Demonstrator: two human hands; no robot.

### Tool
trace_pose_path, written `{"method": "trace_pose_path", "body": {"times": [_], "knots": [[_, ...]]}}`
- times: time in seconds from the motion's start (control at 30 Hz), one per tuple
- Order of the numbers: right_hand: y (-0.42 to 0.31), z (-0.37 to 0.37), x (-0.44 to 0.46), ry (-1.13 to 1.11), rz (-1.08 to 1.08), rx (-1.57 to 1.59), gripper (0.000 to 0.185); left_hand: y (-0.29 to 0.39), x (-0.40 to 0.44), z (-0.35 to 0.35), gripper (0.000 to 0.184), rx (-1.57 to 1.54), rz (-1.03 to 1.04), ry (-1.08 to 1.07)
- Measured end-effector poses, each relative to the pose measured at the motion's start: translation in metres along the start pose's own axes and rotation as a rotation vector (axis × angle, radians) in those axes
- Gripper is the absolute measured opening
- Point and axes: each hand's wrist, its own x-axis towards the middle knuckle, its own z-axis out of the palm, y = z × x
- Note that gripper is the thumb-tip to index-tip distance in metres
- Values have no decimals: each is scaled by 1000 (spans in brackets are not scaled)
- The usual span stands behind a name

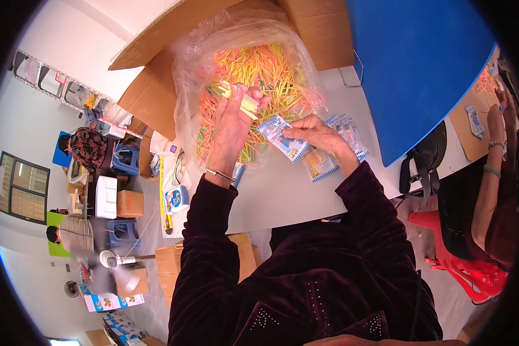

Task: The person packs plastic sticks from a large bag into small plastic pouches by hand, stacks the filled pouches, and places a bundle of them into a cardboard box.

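Observation:
My left hand [232,124] is closed around a small bundle of thin yellow sticks [248,107], held over the carton. Between the fingers and thumb of my right hand [320,134] is a blue-and-white plastic packet [282,138], pinched at its right side. I cannot tell whether the packet is open at the top. Below and in front of both hands, a heap of thin yellow, pink and green sticks [271,69] fills a clear plastic liner [190,63]. More blue-and-white packets [352,135] lie on the table under and beside my right hand.
The cardboard carton [147,95] stands at the far side of the white table [271,196]. A blue panel [415,69] rises at right. On the left lie a small box [176,199] and a yellow cutter [167,222]. Another person's arm [487,190] is at right, near a red stool [467,271].

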Motion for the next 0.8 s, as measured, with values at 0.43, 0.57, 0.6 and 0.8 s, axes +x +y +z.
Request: {"method": "trace_pose_path", "body": {"times": [0.43, 0.57, 0.6, 0.8], "knots": [[0, -1, -5, -39, -3, 87, 25, -16, -24, 17, 25, 240, -72, -65], [6, -1, -4, -26, -46, 109, 24, -22, -25, 9, 26, 368, -144, -108], [7, -1, -3, -25, -47, 109, 24, -21, -25, 8, 29, 450, -167, -124], [9, 1, -1, 9, -93, 143, 28, -16, -24, 7, 32, 641, 11, -168]]}}
